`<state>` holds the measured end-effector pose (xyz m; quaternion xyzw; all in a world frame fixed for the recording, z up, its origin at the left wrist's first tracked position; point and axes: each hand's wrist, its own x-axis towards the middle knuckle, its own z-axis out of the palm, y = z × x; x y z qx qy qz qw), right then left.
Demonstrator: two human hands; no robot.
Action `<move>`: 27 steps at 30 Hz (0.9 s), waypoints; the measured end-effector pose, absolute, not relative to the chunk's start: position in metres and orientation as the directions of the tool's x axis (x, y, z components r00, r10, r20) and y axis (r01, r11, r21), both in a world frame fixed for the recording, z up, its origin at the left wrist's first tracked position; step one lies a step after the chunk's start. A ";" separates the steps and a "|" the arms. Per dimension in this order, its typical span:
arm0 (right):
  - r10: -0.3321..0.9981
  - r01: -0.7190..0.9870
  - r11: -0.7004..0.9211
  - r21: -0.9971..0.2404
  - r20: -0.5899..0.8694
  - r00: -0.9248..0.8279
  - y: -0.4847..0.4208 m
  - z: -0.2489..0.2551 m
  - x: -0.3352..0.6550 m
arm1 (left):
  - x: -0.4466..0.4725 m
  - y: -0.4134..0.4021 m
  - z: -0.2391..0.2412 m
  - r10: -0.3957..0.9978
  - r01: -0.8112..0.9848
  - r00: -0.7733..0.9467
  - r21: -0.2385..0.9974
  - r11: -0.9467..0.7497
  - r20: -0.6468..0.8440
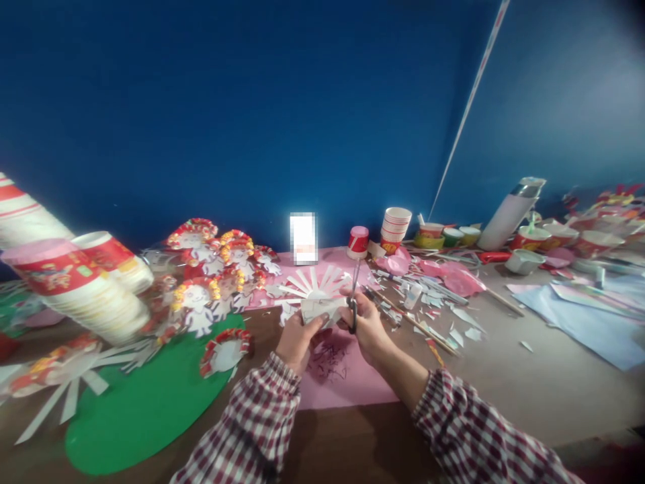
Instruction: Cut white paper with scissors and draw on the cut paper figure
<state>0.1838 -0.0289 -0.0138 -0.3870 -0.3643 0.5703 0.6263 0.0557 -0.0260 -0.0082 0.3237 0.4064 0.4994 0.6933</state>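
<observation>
My left hand point(301, 336) grips a white paper piece point(315, 308) by its lower left edge, with the thumb on top. My right hand point(369, 326) is wrapped round the black handles of a pair of scissors point(352, 306), whose blades point up and away from me. The right fingers come up against the paper's right side. Just behind it lies a white paper cup cut into spread strips point(315, 286). Underneath is a pink sheet point(347, 390) with small dark scraps on it. How far the scissor blades are apart I cannot make out.
On the left stand stacked paper cups point(91, 302), decorated paper figures point(199, 306) and a green oval sheet point(156, 403). Paper scraps point(428, 296) and wooden sticks point(428, 336) litter the right. Farther off are a cup stack point(396, 228), a white flask point(508, 218) and bluish sheets point(589, 323).
</observation>
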 end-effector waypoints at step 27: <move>0.945 0.032 0.078 -0.996 0.064 -0.319 -0.039 -0.014 0.187 | 0.033 -0.014 0.005 0.977 -0.543 -0.077 0.830 0.125 -0.197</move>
